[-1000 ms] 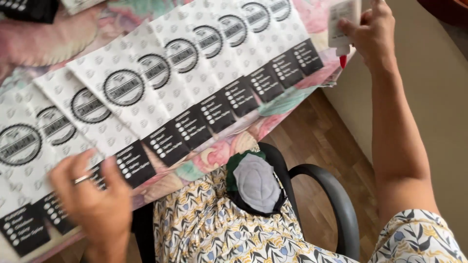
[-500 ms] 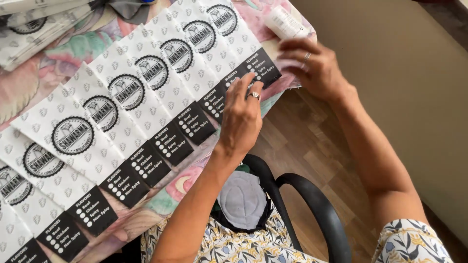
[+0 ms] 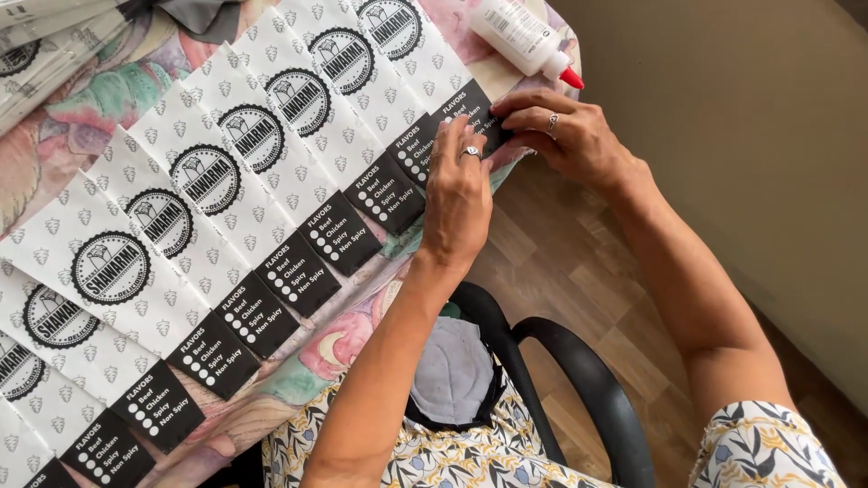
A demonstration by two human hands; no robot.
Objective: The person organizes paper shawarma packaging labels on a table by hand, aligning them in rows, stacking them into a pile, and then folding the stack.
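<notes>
Both hands are pressing down on the black end of the last paper sleeve point(image 3: 425, 95) in the row, at the bench's far right corner. The left hand point(image 3: 459, 194) is lying flat with fingers stretched forward, its fingertips on the black panel; its grip is released, grasping nothing. The right hand point(image 3: 565, 136) is coming in from the right, fingers curved over the sleeve's outer edge, pinning it lightly rather than clenching it. Each hand is wearing a ring.

Just beyond the right hand, a white glue bottle point(image 3: 524, 36) with a red tip is lying on its side. More white printed sleeves point(image 3: 226, 181) with round black emblems are overlapping in a diagonal row across the floral tablecloth point(image 3: 108, 95). A black chair armrest point(image 3: 579, 380) is curving below the bench edge, above the wooden floor point(image 3: 579, 271).
</notes>
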